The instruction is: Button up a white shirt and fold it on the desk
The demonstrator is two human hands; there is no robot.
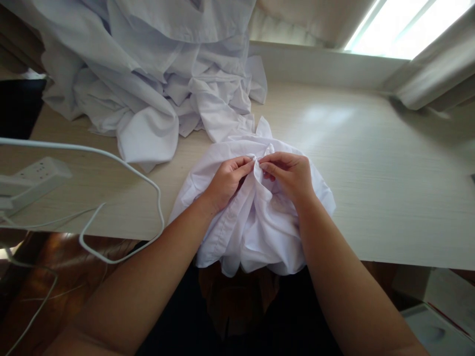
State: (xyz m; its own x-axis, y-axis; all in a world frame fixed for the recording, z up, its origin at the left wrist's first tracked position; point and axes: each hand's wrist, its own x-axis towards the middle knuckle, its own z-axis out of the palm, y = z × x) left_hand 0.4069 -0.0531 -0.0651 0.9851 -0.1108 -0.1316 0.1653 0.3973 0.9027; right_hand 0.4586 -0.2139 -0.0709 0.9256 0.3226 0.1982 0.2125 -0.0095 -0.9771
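A white shirt (274, 222) lies bunched at the front edge of the table, its lower part hanging over the edge. Its button band runs down the middle toward me. My left hand (232, 179) pinches one side of the band between thumb and fingers. Close against it, my right hand (287, 173) pinches the other side, near the top of the opening. The fingertips of both hands almost meet there. Whether a button sits between them is too small to make out.
A heap of white garments (156, 74) covers the back left of the pale wooden table (389, 188). At the left lies a white power strip (39, 175); a white cable (159, 198) loops near my left forearm. A curtain (434, 64) and window stand behind.
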